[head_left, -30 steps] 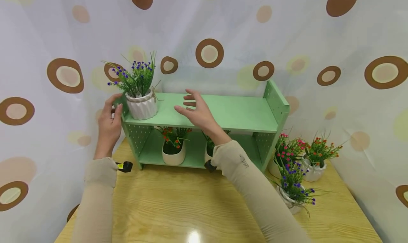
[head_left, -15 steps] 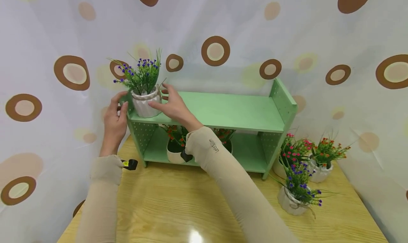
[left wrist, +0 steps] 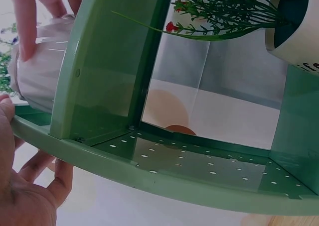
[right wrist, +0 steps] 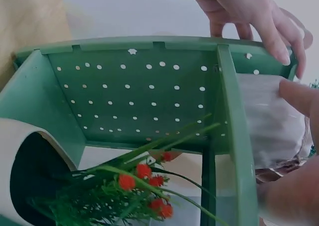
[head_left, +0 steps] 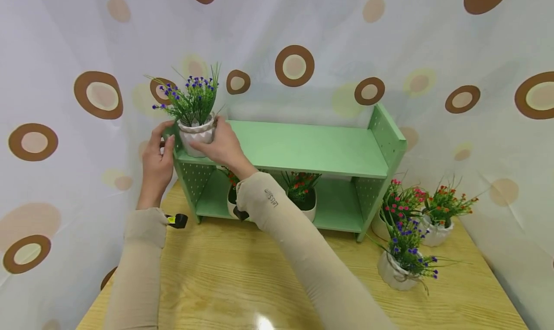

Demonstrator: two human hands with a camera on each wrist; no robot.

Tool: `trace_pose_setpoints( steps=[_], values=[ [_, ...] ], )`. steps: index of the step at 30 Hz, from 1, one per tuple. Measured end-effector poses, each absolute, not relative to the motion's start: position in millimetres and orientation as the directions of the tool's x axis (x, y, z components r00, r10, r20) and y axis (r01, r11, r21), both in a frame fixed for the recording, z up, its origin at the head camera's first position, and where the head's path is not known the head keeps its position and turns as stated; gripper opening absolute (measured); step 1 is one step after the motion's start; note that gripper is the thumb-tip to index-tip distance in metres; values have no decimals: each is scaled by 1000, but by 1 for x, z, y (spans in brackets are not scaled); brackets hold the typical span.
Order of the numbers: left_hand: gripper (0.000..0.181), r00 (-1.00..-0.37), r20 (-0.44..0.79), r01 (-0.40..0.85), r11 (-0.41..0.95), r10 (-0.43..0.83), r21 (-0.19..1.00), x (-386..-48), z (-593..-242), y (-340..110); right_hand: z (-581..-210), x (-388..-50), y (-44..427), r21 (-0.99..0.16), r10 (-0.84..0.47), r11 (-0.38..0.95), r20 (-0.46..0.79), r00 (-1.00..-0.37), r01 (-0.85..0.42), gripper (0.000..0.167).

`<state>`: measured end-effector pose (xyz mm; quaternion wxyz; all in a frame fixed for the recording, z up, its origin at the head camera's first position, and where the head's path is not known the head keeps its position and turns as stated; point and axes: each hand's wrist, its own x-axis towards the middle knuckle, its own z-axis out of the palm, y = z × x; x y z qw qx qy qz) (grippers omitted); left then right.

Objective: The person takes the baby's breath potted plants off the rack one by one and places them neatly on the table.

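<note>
A white pleated flower pot (head_left: 196,132) with purple flowers stands at the left end of the top board of a green two-tier shelf (head_left: 303,145). My right hand (head_left: 226,147) grips this pot from its right side, thumb across the front and fingers behind. My left hand (head_left: 157,165) holds the shelf's left side panel (left wrist: 169,181), its thumb at the inner edge and its fingers outside. In the right wrist view, the right thumb (right wrist: 299,95) presses on the pot's wall. The forearm hides part of the lower tier.
On the lower tier are two cream pots with red flowers, one (head_left: 303,200) near the middle and one (head_left: 232,202) partly covered by the right sleeve. Right of the shelf, three potted flowers, pink, orange and purple (head_left: 398,272), stand on the wooden table (head_left: 216,272).
My right hand has moved left from above the middle of the top board and taken hold of the white pot. My left hand stays at the side panel. The view has shifted slightly.
</note>
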<state>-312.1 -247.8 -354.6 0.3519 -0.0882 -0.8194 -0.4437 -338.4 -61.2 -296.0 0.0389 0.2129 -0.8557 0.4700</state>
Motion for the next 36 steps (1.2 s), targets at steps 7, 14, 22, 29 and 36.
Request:
trace_pose_setpoints(
  steps=[7, 14, 22, 29, 36],
  values=[
    [40, -746, 647, 450, 597, -157, 664, -313, -356, -249, -295, -335, -65, -698, -202, 633, 269, -942, -335, 100],
    [41, -757, 637, 461, 574, -144, 677, -313, -358, -254, -294, -334, -50, -664, -219, 658, 282, -934, -354, 100],
    [40, -749, 645, 468, 571, -147, 674, -314, -359, -254, -298, -340, -15, -702, -225, 572, 362, -905, -423, 90],
    [40, -755, 640, 461, 576, -146, 675, -313, -356, -258, -298, -339, 19, -751, -194, 475, 419, -887, -459, 86],
    [40, -758, 634, 452, 578, -153, 679, -312, -358, -262, -304, -329, 46, -770, -198, 448, 411, -890, -455, 87]
  ],
)
